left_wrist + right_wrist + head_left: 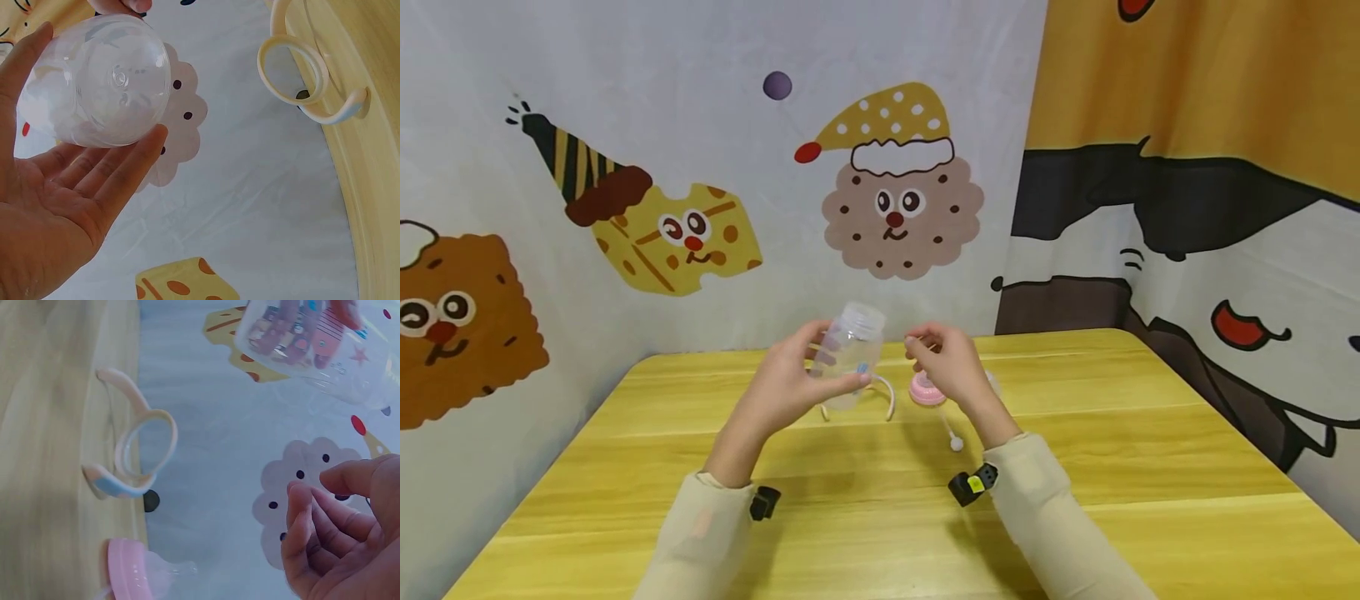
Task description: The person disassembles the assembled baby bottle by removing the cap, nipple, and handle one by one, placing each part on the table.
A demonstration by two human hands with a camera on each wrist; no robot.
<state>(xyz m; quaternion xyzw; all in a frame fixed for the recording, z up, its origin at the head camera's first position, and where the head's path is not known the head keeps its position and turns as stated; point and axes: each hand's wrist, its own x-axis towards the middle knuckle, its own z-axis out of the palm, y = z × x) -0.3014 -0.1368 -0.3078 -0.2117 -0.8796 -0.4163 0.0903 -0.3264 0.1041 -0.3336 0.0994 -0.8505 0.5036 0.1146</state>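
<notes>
A clear baby bottle [856,342] without a top is held up over the table, tilted, in my left hand [778,379]. The left wrist view shows its round base [122,78] between the thumb and fingers. My right hand [953,364] hovers to the right of the bottle, apart from it, fingers loosely bent and holding nothing. Below that hand a pink collar [924,392] with a clear teat [167,576] stands on the table, partly hidden in the head view. From it runs a thin straw with a white weighted end [956,444].
A two-armed bottle handle with a ring [120,486] stands on the wooden table [850,517] behind the bottle. A clear rounded piece [993,383] is partly hidden behind my right wrist. A printed cloth [700,67] hangs behind the table.
</notes>
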